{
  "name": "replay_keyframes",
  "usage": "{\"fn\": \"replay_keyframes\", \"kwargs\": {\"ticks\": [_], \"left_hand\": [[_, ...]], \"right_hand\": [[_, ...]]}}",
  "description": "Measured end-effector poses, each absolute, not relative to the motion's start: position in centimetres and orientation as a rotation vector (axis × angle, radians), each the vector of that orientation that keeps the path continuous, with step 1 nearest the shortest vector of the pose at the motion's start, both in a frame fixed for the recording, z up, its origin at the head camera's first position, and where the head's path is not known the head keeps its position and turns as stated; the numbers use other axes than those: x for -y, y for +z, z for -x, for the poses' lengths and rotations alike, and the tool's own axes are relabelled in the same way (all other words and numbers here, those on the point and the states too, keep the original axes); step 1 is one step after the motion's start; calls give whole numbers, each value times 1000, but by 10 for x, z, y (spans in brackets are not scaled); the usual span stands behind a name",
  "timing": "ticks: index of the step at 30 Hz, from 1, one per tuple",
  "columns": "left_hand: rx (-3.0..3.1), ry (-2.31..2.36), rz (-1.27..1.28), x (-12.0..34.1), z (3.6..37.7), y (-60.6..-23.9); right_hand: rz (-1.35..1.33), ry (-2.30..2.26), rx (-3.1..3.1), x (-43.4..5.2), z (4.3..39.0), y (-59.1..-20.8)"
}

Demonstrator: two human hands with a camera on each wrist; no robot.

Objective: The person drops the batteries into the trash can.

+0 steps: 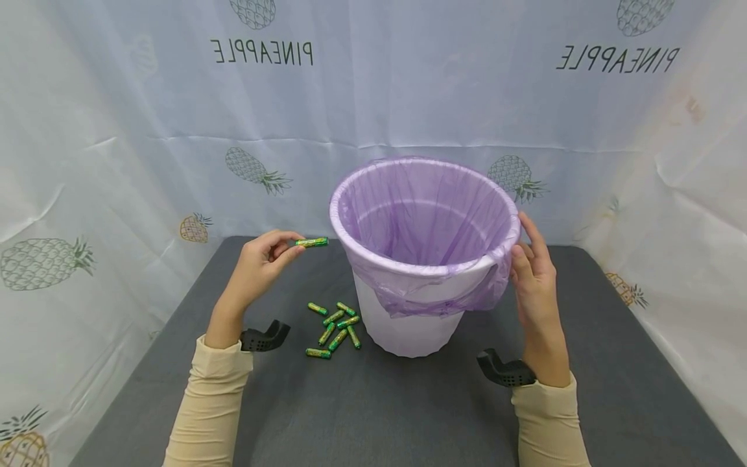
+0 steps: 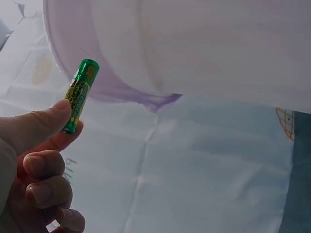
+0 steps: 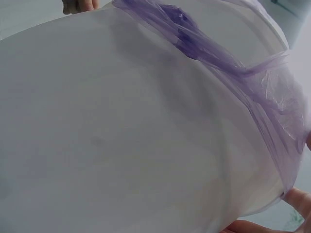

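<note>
In the head view, my left hand (image 1: 255, 269) pinches a green and gold battery (image 1: 312, 242) between thumb and index finger, left of the bin's rim. The left wrist view shows this battery (image 2: 81, 94) upright and slightly tilted, apart from the bin. A white trash bin (image 1: 408, 331), lined with a purple plastic bag (image 1: 432, 214), stands on the table. The bag is folded over the rim and hangs down outside. My right hand (image 1: 535, 279) touches the bin's right side at the rim, fingers outside on the bag. Several batteries (image 1: 337, 340) lie left of the bin's base.
The dark grey table (image 1: 379, 415) reaches back to a pale curtain (image 1: 397, 97) printed with pineapples, which also runs along both sides. Black wrist mounts (image 1: 265, 336) sit on both forearms, below beige-sleeved wrists.
</note>
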State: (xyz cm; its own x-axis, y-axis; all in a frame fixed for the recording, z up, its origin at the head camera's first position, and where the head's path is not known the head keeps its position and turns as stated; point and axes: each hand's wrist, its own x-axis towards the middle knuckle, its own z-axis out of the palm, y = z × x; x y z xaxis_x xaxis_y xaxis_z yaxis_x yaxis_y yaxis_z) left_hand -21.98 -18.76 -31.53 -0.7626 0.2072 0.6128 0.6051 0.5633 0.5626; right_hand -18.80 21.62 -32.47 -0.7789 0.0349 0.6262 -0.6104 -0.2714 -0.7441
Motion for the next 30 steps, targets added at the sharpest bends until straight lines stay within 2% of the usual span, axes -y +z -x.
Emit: {"fn": "replay_keyframes", "kwargs": {"ticks": [30], "left_hand": [[2115, -1115, 763, 169, 218, -271]], "right_hand": [[-715, 2060, 1584, -216, 188, -325]]}}
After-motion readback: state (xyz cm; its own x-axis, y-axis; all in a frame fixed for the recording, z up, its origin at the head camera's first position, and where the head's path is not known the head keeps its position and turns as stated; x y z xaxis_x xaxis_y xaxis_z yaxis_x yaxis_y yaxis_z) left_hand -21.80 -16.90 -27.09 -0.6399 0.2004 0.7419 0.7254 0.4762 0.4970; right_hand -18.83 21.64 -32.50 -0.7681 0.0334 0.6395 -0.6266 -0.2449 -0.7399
